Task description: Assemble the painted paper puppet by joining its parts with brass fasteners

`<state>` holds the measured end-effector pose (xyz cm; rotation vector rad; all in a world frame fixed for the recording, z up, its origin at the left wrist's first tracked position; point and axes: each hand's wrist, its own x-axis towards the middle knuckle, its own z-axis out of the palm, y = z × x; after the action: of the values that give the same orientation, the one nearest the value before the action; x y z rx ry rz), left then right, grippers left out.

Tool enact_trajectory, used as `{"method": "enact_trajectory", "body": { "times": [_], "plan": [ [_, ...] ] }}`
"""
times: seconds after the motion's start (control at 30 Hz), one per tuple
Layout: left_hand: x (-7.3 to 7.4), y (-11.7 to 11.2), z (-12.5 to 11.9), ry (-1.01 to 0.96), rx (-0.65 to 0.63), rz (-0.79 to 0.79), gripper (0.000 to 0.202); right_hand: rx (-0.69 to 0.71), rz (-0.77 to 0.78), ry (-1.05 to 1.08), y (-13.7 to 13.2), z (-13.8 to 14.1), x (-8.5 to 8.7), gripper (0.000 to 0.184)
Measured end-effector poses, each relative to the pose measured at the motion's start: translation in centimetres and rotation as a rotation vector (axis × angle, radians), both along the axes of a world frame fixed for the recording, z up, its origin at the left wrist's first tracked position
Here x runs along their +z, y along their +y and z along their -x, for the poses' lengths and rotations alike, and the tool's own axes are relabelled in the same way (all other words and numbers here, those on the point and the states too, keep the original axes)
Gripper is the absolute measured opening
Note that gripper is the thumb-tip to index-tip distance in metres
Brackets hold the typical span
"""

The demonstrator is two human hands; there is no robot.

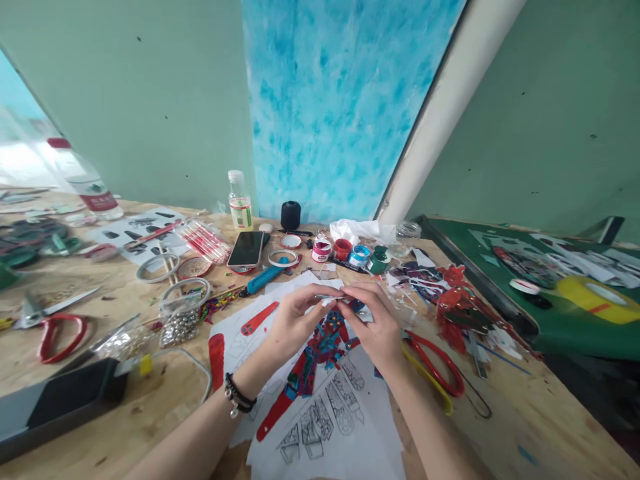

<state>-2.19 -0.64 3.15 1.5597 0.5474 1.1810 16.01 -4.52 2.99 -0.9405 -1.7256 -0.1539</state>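
And there's the wall on the left [150,100], plain dull green, dotted with small dark spots! Straight ahead, a bright blue panel [345,100] takes over, blotched in paler and deeper shades. Slanting across its right edge comes a thick white pipe [450,107], and beyond it, more green on the right-hand wall [560,100]. Below, a pale wooden surface [555,427] spreads wide, its grain showing, meeting a dark-edged green tabletop [590,343] at right. Far left, a glaring bright patch [17,157], too washed out to identify!
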Motion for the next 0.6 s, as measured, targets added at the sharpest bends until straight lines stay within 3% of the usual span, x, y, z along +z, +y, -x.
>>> {"method": "enact_trajectory", "body": {
  "times": [0.13, 0.3, 0.6],
  "plan": [
    [0.23, -0.22, -0.12, -0.021, 0.02, 0.037, 0.019, -0.013, -0.044, -0.003, -0.08, 0.11, 0.09, 0.029],
    [-0.51, -0.17, -0.31, -0.005, 0.035, 0.101, 0.025, -0.008, -0.055, -0.015, -0.18, 0.15, 0.21, 0.026],
    [0.14, -0.47, -0.66, -0.022, 0.145, 0.046, 0.025, 0.01, 0.007, -0.007, -0.09, 0.22, 0.04, 0.025]
  ]
}}
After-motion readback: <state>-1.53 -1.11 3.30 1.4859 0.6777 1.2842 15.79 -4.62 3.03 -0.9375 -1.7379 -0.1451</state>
